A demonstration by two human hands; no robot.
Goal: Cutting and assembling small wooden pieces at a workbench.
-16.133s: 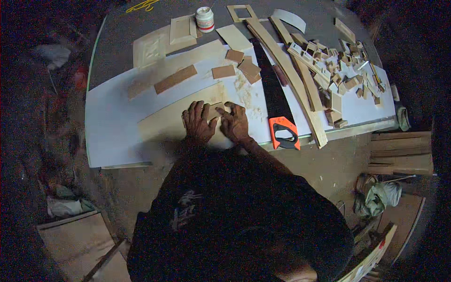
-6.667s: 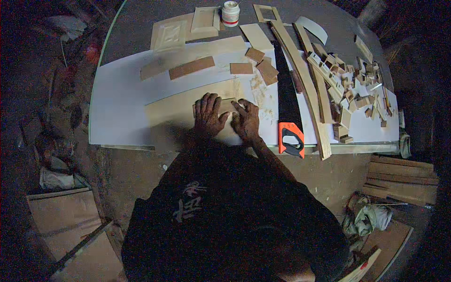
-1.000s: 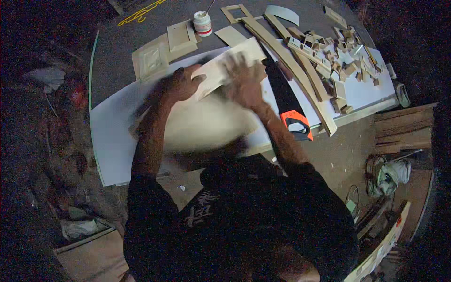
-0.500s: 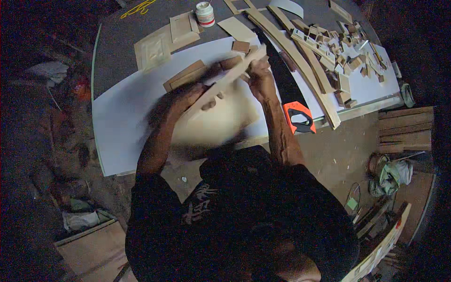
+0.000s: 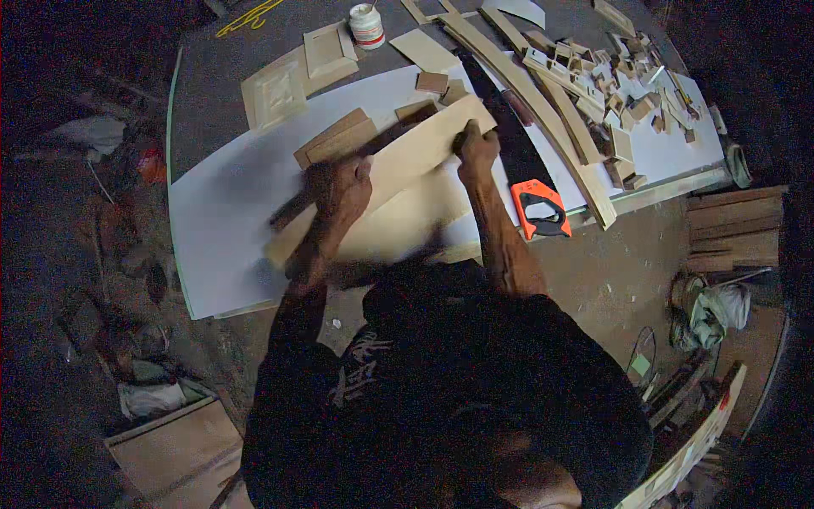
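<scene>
My left hand (image 5: 343,188) is closed on a long pale thin wooden board (image 5: 424,140), raised at a slant above the work table. My right hand (image 5: 476,151) grips the same board near its right end, fingers curled round the edge. Beneath it lies a larger pale sheet (image 5: 398,225), blurred, on a white board (image 5: 208,237). A brown rectangular piece (image 5: 335,131) and smaller brown squares (image 5: 432,82) lie just beyond. Right of my right hand is a handsaw with an orange and black handle (image 5: 540,208) and dark blade (image 5: 492,97).
At the back are a white jar (image 5: 366,27), thin framed panels (image 5: 331,47) and a yellow hanger (image 5: 246,19). Long wooden strips (image 5: 560,127) and a heap of small blocks (image 5: 636,102) cover the right side. Planks (image 5: 733,225) and bags (image 5: 708,314) sit below at right.
Earlier my hands pressed down on the table; now they hold the board up. Over the last half second it has tilted from nearly edge-on to showing its broad face.
</scene>
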